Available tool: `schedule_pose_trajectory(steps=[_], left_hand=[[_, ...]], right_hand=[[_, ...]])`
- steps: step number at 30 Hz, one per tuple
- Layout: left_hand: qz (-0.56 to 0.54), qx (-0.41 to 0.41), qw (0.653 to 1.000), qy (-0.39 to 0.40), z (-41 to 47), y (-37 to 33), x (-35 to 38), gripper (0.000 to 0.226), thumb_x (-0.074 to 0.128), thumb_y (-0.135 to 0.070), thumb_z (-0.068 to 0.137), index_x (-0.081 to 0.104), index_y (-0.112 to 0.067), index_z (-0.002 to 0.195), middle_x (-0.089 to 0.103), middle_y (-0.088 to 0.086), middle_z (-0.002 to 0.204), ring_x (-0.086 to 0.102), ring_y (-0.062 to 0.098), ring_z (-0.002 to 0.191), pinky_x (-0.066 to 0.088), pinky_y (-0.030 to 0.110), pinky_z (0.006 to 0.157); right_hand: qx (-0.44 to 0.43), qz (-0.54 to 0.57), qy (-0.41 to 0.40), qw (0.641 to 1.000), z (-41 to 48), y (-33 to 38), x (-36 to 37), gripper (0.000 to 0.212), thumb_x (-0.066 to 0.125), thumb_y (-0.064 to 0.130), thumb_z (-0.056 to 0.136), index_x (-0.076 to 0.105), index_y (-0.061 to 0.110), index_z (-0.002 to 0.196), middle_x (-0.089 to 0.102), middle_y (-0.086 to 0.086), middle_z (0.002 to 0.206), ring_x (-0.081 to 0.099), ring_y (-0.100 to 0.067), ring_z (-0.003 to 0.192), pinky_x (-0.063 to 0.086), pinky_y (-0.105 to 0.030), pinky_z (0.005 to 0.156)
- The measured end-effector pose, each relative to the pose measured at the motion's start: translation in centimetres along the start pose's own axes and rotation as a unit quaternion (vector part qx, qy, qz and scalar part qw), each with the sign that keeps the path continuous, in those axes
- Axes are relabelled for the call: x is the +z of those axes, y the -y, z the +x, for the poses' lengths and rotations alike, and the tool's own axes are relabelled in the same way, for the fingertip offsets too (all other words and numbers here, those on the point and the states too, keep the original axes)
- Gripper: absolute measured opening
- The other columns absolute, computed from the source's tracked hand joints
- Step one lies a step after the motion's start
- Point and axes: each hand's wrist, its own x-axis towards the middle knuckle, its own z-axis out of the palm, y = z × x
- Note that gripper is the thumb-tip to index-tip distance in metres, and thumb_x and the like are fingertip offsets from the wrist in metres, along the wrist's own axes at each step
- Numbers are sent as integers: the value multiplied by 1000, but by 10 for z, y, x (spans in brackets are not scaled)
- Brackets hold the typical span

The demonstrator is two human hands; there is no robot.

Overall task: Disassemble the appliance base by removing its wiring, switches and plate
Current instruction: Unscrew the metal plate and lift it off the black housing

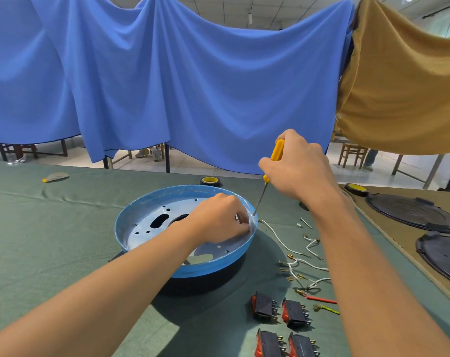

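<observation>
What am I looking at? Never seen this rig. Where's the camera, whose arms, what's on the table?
There is no machine here. A person works with bare hands, and the single picture comes from a wide-angle camera worn on their head, looking forward and down. So both arms are the wearer's own.

The right hand has its grip round a yellow-handled screwdriver, with the tip down at the rim of the blue appliance base. The left hand reaches inside the base, fingers curled at its right-hand wall. Whether they pinch anything is hidden. A metal plate is still inside the base.

On the green cloth lie parts already taken out: four black switches with red rockers, loose wires and a couple of screws. A tape roll sits behind the base.
</observation>
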Motion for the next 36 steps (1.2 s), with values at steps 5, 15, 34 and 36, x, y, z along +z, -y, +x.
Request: schedule_pose_trajectory(steps=[5,15,34,36], left_hand=[[-30,-7,999,26,0,2,-2,16,60,-25,91,76,-25,94,71,-5,94,62,12,86,45,19,68],[52,7,994,-96,5,-2,4,24,58,-41,91,74,-24,88,70,-6,95,57,12,82,34,25,66],[-94,-80,983,-134,6,-13,-10,25,59,-31,94,73,-11,100,63,-3,90,58,14,84,41,24,73],[-122,-95,976,-151,7,-13,-15,24,60,-29,94,73,-9,100,66,-1,90,58,14,83,44,25,73]], right_hand=[[5,1,-5,1000,1,-2,-1,25,55,31,85,47,16,104,50,-3,86,48,-32,89,36,-37,69],[-3,-3,-7,1000,3,-2,-1,24,56,32,86,45,17,100,50,-4,87,48,-30,88,35,-37,67],[3,70,-71,995,8,-8,-8,25,55,27,89,47,8,77,48,-2,60,47,-29,74,28,-33,52],[3,84,-74,994,9,-10,-11,28,51,33,96,47,7,86,47,-1,67,48,-28,79,27,-34,54]])
